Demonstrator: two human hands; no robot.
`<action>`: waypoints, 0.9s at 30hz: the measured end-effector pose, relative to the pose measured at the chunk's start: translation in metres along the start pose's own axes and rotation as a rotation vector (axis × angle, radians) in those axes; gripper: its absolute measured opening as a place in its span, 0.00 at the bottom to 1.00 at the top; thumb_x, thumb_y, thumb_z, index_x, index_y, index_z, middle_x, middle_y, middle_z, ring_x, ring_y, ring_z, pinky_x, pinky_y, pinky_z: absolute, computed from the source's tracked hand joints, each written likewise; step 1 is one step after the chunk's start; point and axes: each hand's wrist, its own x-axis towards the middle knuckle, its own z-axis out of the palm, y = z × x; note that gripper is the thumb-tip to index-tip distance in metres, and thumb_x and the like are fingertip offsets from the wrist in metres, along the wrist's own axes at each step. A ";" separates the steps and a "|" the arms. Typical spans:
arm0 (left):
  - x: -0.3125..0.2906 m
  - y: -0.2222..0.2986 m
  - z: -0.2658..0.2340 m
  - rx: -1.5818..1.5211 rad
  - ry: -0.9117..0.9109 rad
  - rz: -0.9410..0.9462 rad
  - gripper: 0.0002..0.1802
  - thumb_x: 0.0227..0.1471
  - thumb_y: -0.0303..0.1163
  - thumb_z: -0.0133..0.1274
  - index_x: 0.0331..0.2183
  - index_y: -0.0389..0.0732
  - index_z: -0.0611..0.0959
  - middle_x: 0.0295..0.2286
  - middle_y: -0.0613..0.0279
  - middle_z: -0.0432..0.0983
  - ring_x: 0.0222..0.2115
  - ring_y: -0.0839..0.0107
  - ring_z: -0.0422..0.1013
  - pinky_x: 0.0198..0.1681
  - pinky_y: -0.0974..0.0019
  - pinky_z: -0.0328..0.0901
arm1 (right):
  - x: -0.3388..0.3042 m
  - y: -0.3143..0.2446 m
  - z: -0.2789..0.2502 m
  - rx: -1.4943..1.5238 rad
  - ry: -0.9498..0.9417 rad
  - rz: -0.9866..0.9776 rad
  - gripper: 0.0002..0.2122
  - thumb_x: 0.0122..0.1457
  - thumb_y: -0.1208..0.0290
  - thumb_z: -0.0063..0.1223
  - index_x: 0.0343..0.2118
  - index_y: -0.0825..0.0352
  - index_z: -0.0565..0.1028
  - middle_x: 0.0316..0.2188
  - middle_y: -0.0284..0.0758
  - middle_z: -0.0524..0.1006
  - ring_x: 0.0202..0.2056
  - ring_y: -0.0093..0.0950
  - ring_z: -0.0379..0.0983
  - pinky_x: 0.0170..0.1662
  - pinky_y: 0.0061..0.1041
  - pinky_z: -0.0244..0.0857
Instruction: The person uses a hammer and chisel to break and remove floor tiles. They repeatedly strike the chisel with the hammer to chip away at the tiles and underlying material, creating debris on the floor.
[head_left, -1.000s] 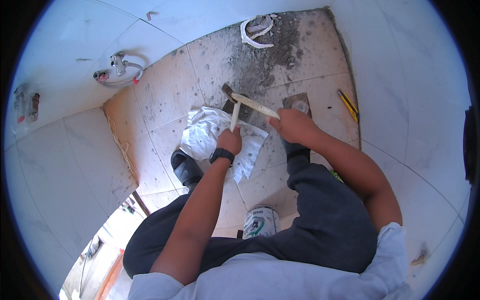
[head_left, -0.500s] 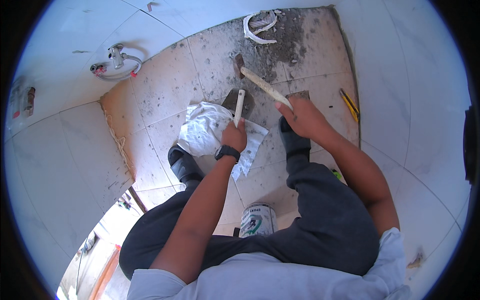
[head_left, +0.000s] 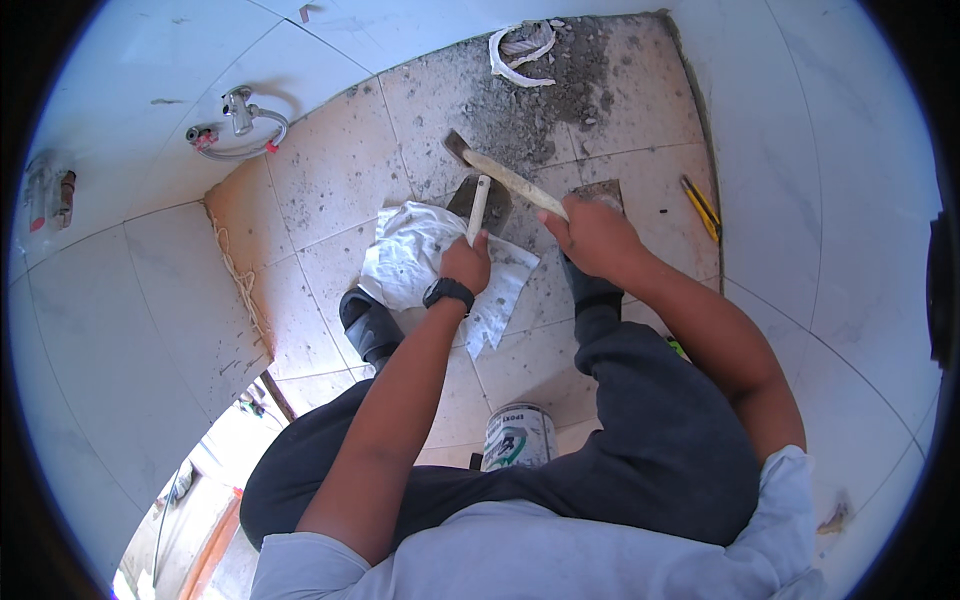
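My right hand (head_left: pixel 597 238) is closed around the pale wooden handle of a hammer (head_left: pixel 515 183). Its dark head sits at the upper left end, beyond my left hand. My left hand (head_left: pixel 466 262) grips a tool by its whitish handle (head_left: pixel 479 203), which has a small hole at the top end; the working end is hidden. Behind that handle a dark, angular patch (head_left: pixel 493 214) shows on the floor. A crumpled white cloth (head_left: pixel 410 252), speckled with grey, lies beneath and beside my left hand.
Grey rubble (head_left: pixel 545 110) covers the far tiles around a broken white ring (head_left: pixel 520 70). A yellow utility knife (head_left: pixel 702 208) lies by the right wall. A paint can (head_left: pixel 519 437) stands between my legs. A metal valve with a hose (head_left: pixel 240 112) juts from the left wall.
The hammer's head has swung left and slightly nearer to me, and my right hand has shifted a little left. My left hand stays almost in place on the whitish handle.
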 end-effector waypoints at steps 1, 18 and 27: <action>0.000 0.000 -0.001 0.006 -0.001 -0.014 0.38 0.66 0.58 0.41 0.37 0.26 0.82 0.34 0.27 0.78 0.41 0.32 0.75 0.47 0.40 0.68 | -0.001 -0.002 0.000 0.015 0.064 -0.037 0.22 0.69 0.51 0.46 0.37 0.71 0.77 0.28 0.50 0.81 0.34 0.52 0.80 0.39 0.49 0.73; 0.005 0.002 -0.009 0.045 -0.058 -0.045 0.39 0.66 0.59 0.39 0.39 0.27 0.83 0.37 0.28 0.79 0.43 0.33 0.75 0.49 0.42 0.68 | 0.004 -0.012 -0.009 -0.081 -0.083 -0.047 0.21 0.69 0.52 0.46 0.37 0.70 0.77 0.30 0.50 0.81 0.35 0.51 0.80 0.40 0.47 0.74; 0.003 0.005 -0.010 0.027 -0.061 -0.055 0.39 0.66 0.59 0.39 0.39 0.26 0.82 0.37 0.28 0.79 0.44 0.33 0.75 0.50 0.42 0.68 | 0.001 -0.015 -0.013 -0.021 -0.119 0.043 0.22 0.69 0.51 0.46 0.39 0.70 0.77 0.33 0.51 0.81 0.38 0.51 0.80 0.42 0.48 0.73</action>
